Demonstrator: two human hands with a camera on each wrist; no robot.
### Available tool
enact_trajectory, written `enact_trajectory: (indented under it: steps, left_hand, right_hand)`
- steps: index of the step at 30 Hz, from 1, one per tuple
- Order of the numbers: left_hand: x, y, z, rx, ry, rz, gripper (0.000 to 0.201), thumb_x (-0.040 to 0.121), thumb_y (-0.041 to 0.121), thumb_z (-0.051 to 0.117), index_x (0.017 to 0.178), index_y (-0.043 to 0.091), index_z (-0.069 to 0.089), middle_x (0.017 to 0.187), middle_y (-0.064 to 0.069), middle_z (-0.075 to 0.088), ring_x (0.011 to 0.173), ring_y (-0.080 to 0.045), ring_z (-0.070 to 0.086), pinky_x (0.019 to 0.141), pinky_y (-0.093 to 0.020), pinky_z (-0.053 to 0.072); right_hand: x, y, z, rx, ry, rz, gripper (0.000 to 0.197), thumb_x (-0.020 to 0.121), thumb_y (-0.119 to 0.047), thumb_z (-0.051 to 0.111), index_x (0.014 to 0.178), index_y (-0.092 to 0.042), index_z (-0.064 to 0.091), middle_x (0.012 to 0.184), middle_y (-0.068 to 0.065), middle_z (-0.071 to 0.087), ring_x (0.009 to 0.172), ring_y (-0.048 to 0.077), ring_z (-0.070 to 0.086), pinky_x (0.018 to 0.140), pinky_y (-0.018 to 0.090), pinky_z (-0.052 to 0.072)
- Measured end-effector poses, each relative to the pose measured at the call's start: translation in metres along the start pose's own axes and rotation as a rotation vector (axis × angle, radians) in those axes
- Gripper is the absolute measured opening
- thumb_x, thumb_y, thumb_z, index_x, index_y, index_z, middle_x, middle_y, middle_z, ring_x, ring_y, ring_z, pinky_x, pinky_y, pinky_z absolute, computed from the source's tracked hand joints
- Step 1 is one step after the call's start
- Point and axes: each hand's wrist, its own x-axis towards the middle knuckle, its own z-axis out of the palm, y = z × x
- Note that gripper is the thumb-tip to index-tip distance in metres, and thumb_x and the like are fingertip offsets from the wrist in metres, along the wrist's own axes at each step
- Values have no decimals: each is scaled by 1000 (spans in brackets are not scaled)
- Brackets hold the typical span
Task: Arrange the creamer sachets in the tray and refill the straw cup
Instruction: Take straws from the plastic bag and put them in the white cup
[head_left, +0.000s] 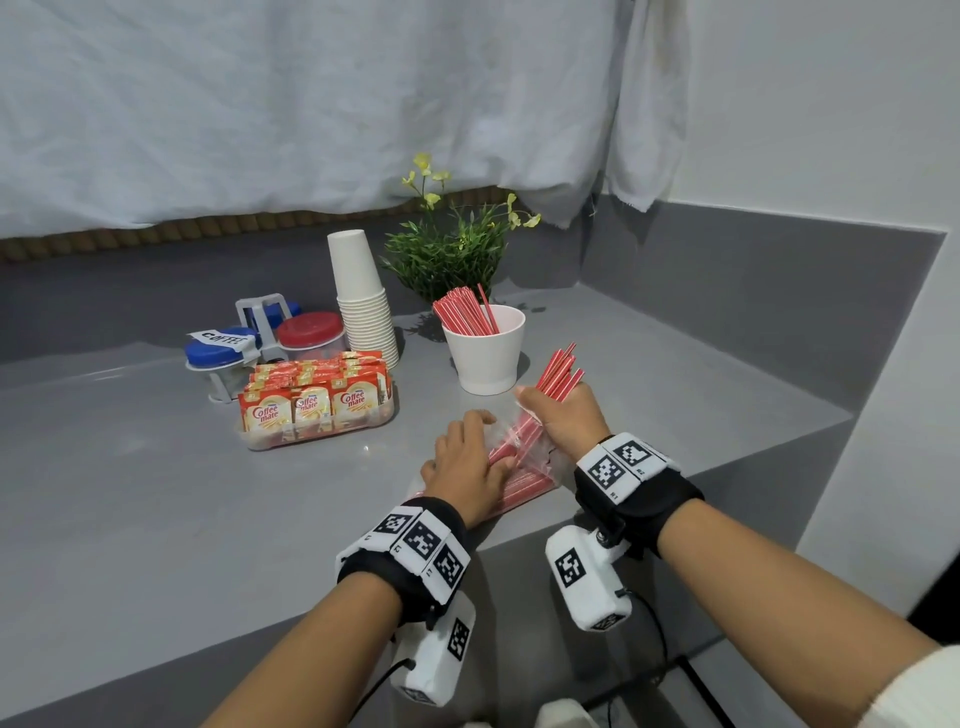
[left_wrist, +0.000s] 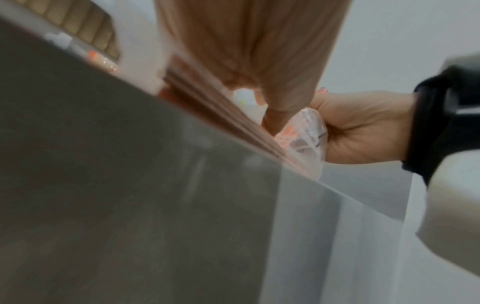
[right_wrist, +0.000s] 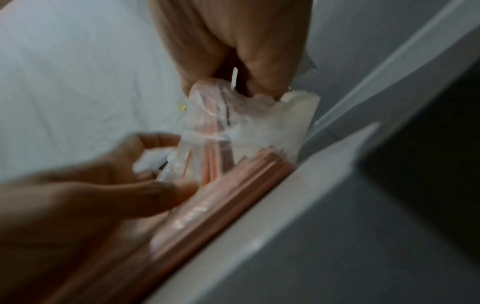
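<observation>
A clear plastic bag (head_left: 524, 480) of red straws lies on the grey counter near its front edge. My left hand (head_left: 480, 447) rests flat on the bag and presses it down. My right hand (head_left: 550, 410) grips a bundle of red straws (head_left: 561, 371) whose ends stick out past the fingers toward the white straw cup (head_left: 488, 364). The cup holds several straws (head_left: 465, 312). In the right wrist view the bag's crumpled mouth (right_wrist: 233, 123) hangs just under my curled fingers (right_wrist: 259, 61). Creamer sachets (head_left: 311, 402) stand in rows in the clear tray (head_left: 322, 436) at the left.
Behind the tray stand a stack of white paper cups (head_left: 363, 306) and a caddy of lidded jars (head_left: 260, 338). A green plant (head_left: 452, 254) sits behind the straw cup. The counter edge (head_left: 623, 509) runs close under my wrists, and a wall closes the right side.
</observation>
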Motion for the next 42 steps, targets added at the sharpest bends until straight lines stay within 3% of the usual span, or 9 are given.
enact_trajectory:
  steps: [2, 4, 9, 14, 18, 23, 28, 34, 42]
  left_hand:
    - [0, -1, -5, 76, 51, 43, 46, 90, 17, 49, 131, 26, 31, 126, -6, 37, 119, -23, 36, 99, -39, 35]
    - [1, -2, -10, 170, 72, 86, 41, 90, 16, 49, 127, 29, 37, 124, -6, 36, 117, -24, 33, 97, -37, 35]
    - [5, 1, -17, 373, -54, 45, 47, 85, 44, 58, 129, 34, 42, 126, -6, 36, 120, -26, 33, 100, -38, 35]
    - [7, 0, -17, 268, -225, -49, 52, 87, 36, 59, 135, 31, 40, 132, -10, 38, 125, -30, 37, 106, -44, 36]
    - [10, 0, -15, 255, -264, -67, 54, 87, 34, 60, 136, 30, 39, 132, -10, 39, 126, -32, 38, 107, -44, 36]
    - [13, -1, -14, 242, -276, -72, 54, 87, 34, 60, 136, 29, 39, 131, -10, 42, 126, -31, 39, 108, -44, 35]
    - [12, 0, -12, 246, -278, -73, 53, 88, 34, 59, 137, 29, 39, 132, -9, 41, 127, -31, 37, 108, -45, 35]
    - [12, 2, -13, 266, -283, -71, 41, 88, 34, 59, 127, 26, 48, 128, -9, 43, 124, -31, 39, 105, -43, 37]
    - [14, 1, -18, 224, -291, -59, 37, 87, 33, 61, 121, 22, 53, 126, -10, 44, 120, -29, 43, 105, -40, 37]
  right_hand:
    - [3, 1, -3, -114, 71, -71, 25, 84, -15, 63, 62, -17, 52, 63, 2, 57, 63, 22, 58, 68, 34, 50]
    - [4, 0, -4, -162, 116, -114, 29, 85, -15, 61, 59, -17, 49, 61, 1, 54, 59, 19, 54, 64, 30, 47]
    - [6, -2, -5, -217, 142, -164, 30, 89, -17, 55, 60, -14, 47, 61, 2, 51, 57, 16, 50, 63, 29, 44]
    - [14, -19, -7, -78, 170, -183, 34, 94, -23, 47, 62, -12, 53, 56, 3, 54, 54, 16, 53, 64, 29, 49]
    - [17, -32, -10, -30, 152, -233, 30, 93, -22, 49, 64, -14, 49, 55, 4, 47, 47, 14, 46, 47, 19, 47]
    - [10, -12, -6, -113, 48, -166, 23, 88, -15, 58, 66, -16, 50, 57, 3, 48, 49, 14, 46, 47, 20, 45]
    - [7, 16, -2, -128, 59, -64, 31, 87, -18, 60, 62, -14, 42, 58, 4, 39, 55, 18, 41, 60, 31, 40]
    - [14, 3, -3, 29, 116, -51, 34, 88, -22, 59, 63, -17, 37, 50, 1, 32, 40, 13, 30, 39, 21, 31]
    - [20, -29, 6, 143, 147, -128, 34, 89, -20, 58, 62, -17, 37, 50, 1, 33, 36, 10, 29, 38, 21, 29]
